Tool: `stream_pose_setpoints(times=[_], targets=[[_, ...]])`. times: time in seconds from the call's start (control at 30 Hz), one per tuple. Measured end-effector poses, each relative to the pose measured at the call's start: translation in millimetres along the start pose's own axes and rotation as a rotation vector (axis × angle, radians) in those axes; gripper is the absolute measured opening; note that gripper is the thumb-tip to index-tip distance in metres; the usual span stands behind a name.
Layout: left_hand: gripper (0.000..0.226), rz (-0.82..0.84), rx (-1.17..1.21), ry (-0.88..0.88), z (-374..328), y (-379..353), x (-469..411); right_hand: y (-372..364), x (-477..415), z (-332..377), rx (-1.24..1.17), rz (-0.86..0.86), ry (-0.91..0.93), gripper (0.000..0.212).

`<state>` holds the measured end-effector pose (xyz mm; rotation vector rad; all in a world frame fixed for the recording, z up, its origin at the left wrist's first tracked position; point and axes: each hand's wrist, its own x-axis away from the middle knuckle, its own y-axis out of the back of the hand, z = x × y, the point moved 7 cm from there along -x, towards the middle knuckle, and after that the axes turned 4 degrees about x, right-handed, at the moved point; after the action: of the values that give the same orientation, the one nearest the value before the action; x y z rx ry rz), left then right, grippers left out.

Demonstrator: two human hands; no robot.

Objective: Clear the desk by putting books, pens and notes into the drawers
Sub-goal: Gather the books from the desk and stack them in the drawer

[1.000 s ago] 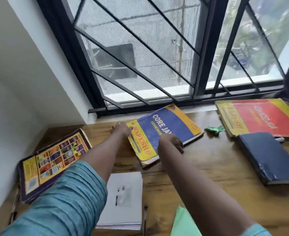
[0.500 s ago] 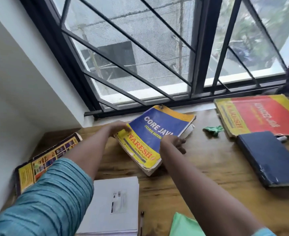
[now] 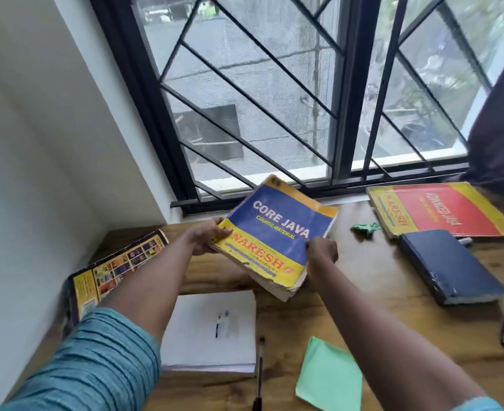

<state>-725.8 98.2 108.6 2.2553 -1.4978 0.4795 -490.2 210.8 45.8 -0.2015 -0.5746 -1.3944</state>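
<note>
Both grips are on the Core Java book (image 3: 277, 229): the left grip (image 3: 206, 240) pinches its yellow left corner, thumb on the cover, and the right grip (image 3: 322, 252) is curled round the right edge. The book sits tilted, far edge up in front of the window frame (image 3: 342, 114), near corner low over the wooden desk (image 3: 378, 277), just beyond the white paper stack (image 3: 212, 330). Over on the right, the red Advanced Java book (image 3: 452, 209) lies flat, a dark blue book (image 3: 449, 265) right against its near edge, a crumpled green scrap (image 3: 366, 229) just beside them. On the left, a colourful book (image 3: 117, 268) lies near the wall. Closer in, a pen (image 3: 259, 372) lies beside the paper stack, with a green note (image 3: 331, 378) to its right
</note>
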Motion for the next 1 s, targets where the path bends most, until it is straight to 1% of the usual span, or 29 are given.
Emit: stream_pose_setpoints(times=[0.07,0.13,0.2,0.27,0.37,0.47,0.53,0.63,0.73,0.8,0.9,0.97,1.0], targets=[[0.016,-0.021,0.13,-0.041,12,6,27,-5,11,-5,-0.085,0.043,0.078,0.052],[0.018,-0.014,0.253,-0.091,32,13,52,-15,26,-20,-0.224,0.102,0.168,0.061],[0.027,0.003,0.324,-0.11,52,19,79,-17,76,-18,-0.398,0.212,0.239,0.059],[0.03,-0.004,0.352,-0.107,71,24,112,-15,117,-22,-0.457,0.293,0.249,0.058],[0.024,-0.009,0.334,-0.105,100,27,160,-11,156,-50,-0.415,0.3,0.227,0.051],[0.028,-0.029,0.29,-0.075,137,25,205,3,202,-80,-0.349,0.283,0.238,0.051],[0.025,-0.034,0.313,-0.021,158,17,233,14,229,-93,-0.323,0.319,0.264,0.048],[0.027,0.008,0.321,0.057,187,3,265,27,256,-110,-0.35,0.392,0.228,0.046],[0.016,0.058,0.294,0.123,207,-15,278,38,273,-126,-0.347,0.468,0.179,0.046],[0.013,0.012,0.313,0.115,211,-27,284,50,280,-140,-0.322,0.504,0.156,0.044],[0.017,-0.08,0.422,0.129,223,-47,288,71,284,-162,-0.293,0.545,0.127,0.041],[0.015,-0.117,0.42,0.144,236,-65,288,91,281,-179,-0.29,0.551,0.106,0.04],[0.012,-0.122,0.406,0.125,240,-75,288,101,278,-187,-0.29,0.542,0.091,0.04]])
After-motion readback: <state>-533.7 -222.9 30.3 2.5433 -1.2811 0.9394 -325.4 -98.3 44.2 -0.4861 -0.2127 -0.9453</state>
